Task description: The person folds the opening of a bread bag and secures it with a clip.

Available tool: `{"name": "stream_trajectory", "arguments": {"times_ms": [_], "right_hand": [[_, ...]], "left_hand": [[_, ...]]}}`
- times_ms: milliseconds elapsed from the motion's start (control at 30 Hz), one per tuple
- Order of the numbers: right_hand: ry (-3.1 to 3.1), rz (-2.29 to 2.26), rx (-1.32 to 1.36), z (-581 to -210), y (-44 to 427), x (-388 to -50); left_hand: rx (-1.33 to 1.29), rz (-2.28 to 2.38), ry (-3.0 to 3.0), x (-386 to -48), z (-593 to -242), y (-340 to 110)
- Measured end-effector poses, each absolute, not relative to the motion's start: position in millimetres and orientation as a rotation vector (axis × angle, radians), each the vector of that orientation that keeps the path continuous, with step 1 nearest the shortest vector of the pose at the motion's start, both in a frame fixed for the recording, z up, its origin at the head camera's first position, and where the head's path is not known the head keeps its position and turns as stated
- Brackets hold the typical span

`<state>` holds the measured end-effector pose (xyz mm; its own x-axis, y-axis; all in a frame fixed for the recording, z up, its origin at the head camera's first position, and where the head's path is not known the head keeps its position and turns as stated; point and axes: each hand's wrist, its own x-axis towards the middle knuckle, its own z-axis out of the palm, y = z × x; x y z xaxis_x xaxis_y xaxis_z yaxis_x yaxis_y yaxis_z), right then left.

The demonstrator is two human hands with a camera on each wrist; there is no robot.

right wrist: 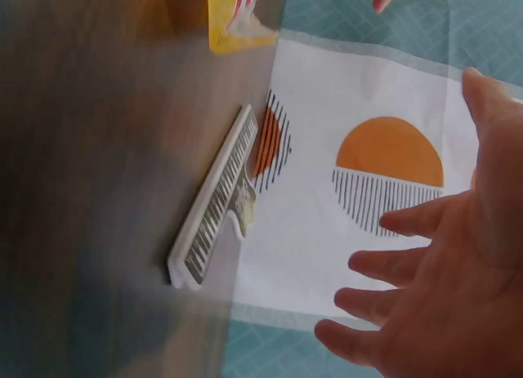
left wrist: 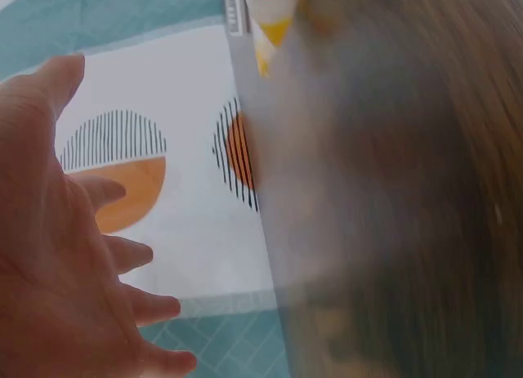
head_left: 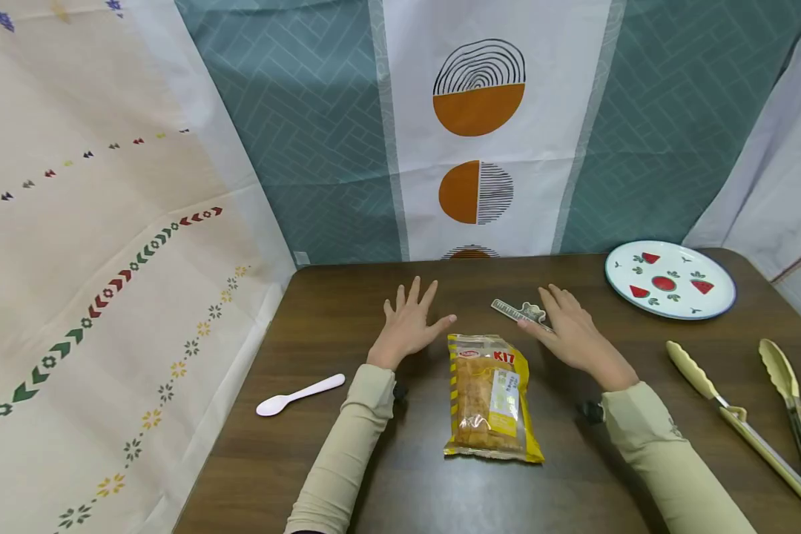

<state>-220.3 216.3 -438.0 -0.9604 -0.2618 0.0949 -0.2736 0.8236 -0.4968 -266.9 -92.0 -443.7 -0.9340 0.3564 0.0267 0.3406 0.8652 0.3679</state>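
Note:
A yellow-edged clear packet of bread (head_left: 486, 397) lies on the table between the two hands, its printed label facing up. To its upper left, my left hand (head_left: 409, 328) is spread with nothing in it; the left wrist view also shows that hand (left wrist: 73, 239) with fingers apart. My right hand (head_left: 577, 334), fingers extended and holding nothing, is beyond the packet's upper right. Close to its thumb lies a flat strip-shaped clip (head_left: 512, 310) with piano-key-like stripes and a small decorated tab, seen larger in the right wrist view (right wrist: 214, 202).
A white plastic spoon (head_left: 300, 394) lies at left. Cream-tipped metal tongs (head_left: 741, 426) rest spread apart at right. A white plate (head_left: 621, 271) with watermelon pictures stands at the back right. Patterned cloth (head_left: 307, 133) hangs behind the dark wooden table (head_left: 414, 489).

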Motion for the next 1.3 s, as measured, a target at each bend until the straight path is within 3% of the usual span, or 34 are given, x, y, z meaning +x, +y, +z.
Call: {"name": "stream_trajectory", "arguments": {"times_ms": [900,1300], "right_hand": [[-2.956,1.080,0.514,-453.1,199.7,-208.4],[-2.960,1.061,0.693,-461.5,189.3,-216.3]], "left_hand": [[0.774,0.780,2.686,-270.2,-442.8,-41.0],[0.884,0.834,2.581,-274.8,-441.9,-26.0]]}}
